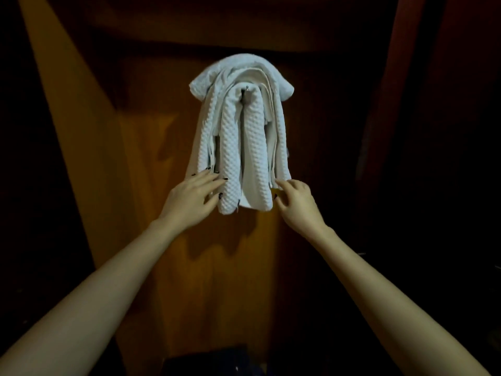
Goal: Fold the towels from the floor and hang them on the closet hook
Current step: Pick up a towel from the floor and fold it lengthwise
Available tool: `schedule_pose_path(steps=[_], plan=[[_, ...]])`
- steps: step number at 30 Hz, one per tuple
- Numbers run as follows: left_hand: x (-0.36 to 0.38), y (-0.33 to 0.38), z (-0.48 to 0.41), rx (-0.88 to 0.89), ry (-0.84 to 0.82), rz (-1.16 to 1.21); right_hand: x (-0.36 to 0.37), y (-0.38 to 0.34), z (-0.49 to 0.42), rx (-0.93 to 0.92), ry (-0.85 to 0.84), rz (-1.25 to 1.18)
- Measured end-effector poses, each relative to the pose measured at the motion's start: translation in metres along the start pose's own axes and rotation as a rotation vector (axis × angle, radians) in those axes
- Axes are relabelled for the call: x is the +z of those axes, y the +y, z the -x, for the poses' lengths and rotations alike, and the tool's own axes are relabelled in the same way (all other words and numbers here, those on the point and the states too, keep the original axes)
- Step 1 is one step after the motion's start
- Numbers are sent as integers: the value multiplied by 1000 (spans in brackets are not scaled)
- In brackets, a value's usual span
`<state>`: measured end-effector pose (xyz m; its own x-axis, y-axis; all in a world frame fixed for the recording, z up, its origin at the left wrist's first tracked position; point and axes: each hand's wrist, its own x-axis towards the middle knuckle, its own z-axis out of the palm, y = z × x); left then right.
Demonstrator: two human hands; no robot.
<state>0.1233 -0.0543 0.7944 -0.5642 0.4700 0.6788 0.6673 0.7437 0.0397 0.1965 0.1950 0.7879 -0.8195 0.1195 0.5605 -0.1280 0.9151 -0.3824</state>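
Several white folded towels [238,131] hang stacked over a metal hook [246,95] on the brown wooden closet panel [135,158]. The front towel has a waffle texture and drapes in two lobes around the hook tip. My left hand [193,198] rests with fingers spread against the lower left edge of the towels. At the lower right edge my right hand [296,202] touches the hanging ends with its fingertips, fingers loosely curled. Neither hand visibly grips the cloth.
The closet interior is dim, with dark wooden side walls at left [40,158] and right [406,131]. A dark object [214,359] lies at the bottom below the towels.
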Motion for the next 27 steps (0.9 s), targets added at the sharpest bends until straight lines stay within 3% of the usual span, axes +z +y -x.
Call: schedule_pose_path(steps=[3,7,12,17,27], plan=[[7,15,61,-13,-70,-65,19,-7,46,-27,-95,105],[28,41,159,-175,-167,-52,46,0,113,-82,-308,245],[63,88,296,-332,-425,-44,85,19,222,-149,-615,359],[73,129,436,-534,-703,-13,134,3,328,-247,-850,302],[23,140,641,-950,-724,-14,241,-110,488,-600,-1132,251]])
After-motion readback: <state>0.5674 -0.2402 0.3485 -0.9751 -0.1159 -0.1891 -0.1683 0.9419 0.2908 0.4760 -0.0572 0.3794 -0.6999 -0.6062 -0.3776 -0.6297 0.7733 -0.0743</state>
